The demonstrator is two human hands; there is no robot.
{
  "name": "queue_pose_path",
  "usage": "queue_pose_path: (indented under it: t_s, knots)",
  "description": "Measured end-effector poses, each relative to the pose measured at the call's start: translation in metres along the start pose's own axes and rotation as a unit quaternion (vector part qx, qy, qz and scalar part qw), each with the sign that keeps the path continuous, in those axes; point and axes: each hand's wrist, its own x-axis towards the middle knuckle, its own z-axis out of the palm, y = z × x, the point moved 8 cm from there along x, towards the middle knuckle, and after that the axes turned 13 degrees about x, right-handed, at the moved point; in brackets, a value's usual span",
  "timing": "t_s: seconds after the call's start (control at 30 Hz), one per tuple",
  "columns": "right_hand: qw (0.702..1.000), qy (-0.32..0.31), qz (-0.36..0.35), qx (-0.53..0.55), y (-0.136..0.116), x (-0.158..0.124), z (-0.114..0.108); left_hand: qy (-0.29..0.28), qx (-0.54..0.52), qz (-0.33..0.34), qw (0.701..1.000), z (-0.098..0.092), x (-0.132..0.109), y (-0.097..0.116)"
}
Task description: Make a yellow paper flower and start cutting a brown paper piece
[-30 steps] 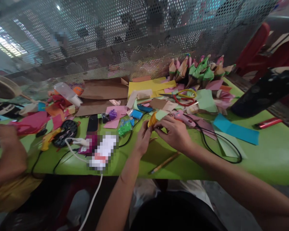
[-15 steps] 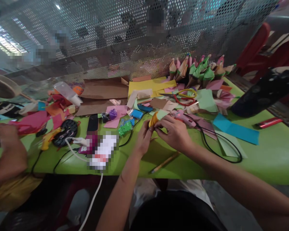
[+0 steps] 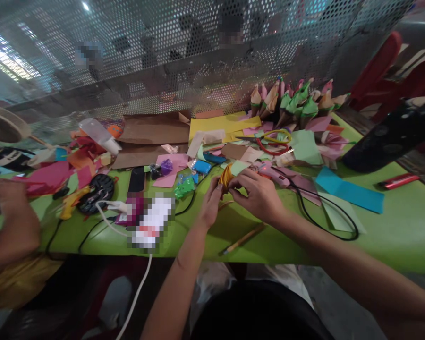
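Both my hands meet over the green table [image 3: 393, 222], just beyond its front edge. My left hand [image 3: 209, 204] pinches a small yellow-orange roll of folded paper [image 3: 226, 175] from the left. My right hand [image 3: 258, 194] is closed on the same roll from the right, fingers curled over it. A pencil [image 3: 241, 240] lies on the table below my hands. A pink glue gun [image 3: 275, 174] with a black cord [image 3: 326, 218] rests just behind my right hand.
Coloured paper scraps, brown paper [image 3: 152, 130] and a yellow sheet [image 3: 219, 125] cover the table's back half. Paper cones [image 3: 293, 101] stand at the back right. Scissors [image 3: 272, 141] lie near them. Another person's hand [image 3: 10, 217] works at the left, beside a second glue gun [image 3: 71, 202].
My hands have stayed on the yellow roll, shifting only slightly as the fingers work it. The other person's hand at the left has barely moved.
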Motion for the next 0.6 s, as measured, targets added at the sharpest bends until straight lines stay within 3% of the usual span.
queue_pose_path:
  t_s: [0.6]
  knots:
    - [1.0, -0.017, 0.007, 0.013, -0.0006, -0.0011, 0.002, 0.009, 0.007, 0.007, 1.0, -0.0029, 0.0011, 0.0019]
